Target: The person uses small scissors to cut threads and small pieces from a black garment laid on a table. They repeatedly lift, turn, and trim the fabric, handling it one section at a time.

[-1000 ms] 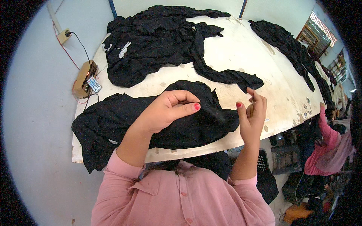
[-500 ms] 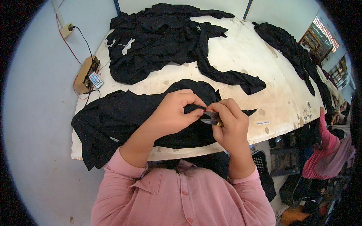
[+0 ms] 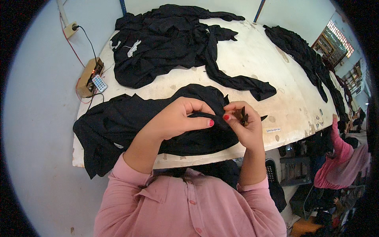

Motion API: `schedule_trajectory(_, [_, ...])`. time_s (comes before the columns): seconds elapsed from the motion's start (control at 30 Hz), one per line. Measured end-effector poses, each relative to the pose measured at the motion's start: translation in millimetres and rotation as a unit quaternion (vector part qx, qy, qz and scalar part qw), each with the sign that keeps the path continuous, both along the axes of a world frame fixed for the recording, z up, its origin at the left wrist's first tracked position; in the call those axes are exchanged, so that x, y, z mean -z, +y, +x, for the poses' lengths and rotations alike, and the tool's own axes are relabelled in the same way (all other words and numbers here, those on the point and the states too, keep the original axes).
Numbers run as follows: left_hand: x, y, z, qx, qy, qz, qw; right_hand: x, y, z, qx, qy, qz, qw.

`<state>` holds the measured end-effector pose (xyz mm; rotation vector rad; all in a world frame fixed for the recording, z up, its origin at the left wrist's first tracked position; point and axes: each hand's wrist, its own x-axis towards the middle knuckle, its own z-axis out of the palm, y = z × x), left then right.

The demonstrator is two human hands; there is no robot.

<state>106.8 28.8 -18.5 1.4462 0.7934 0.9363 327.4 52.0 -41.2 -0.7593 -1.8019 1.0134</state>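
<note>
A black garment (image 3: 118, 114) lies spread along the near edge of the table, under both my hands. My left hand (image 3: 175, 120) pinches a fold of its cloth between thumb and fingers, with the thumb on top. Just to the right, my right hand (image 3: 249, 128) has thumb and forefinger closed at the same stretch of cloth. Small thread snips (image 3: 244, 117) are tucked in the curled fingers of that hand, their dark pointed ends sticking up. The fingers hide most of the snips.
Another black garment (image 3: 158, 47) with white strings (image 3: 134, 48) lies further back on the pale table (image 3: 244, 51). More black cloth (image 3: 296, 47) lies at the far right. A wooden box with wires (image 3: 89, 79) and a remote control (image 3: 99, 83) sit by the left wall. A person in pink (image 3: 339, 166) is at right.
The snips' blade, which pointed left at the cloth, has swung back into my right hand with its ends up. My right thumb and forefinger have come onto the cloth.
</note>
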Motion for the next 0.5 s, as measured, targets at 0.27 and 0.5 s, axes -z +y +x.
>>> schedule_trajectory(0.27, [-0.5, -2.8, -0.2, -0.03, -0.123, -0.068, 0.99, -18.3, -16.5, 2.7, 0.125, -0.121, 0.318, 0.932])
schedule_trajectory(0.5, [-5.2, -4.0, 4.3, -0.029, -0.15, -0.068, 0.986, -22.2, -23.3, 0.8, 0.158, -0.124, 0.402, 0.893])
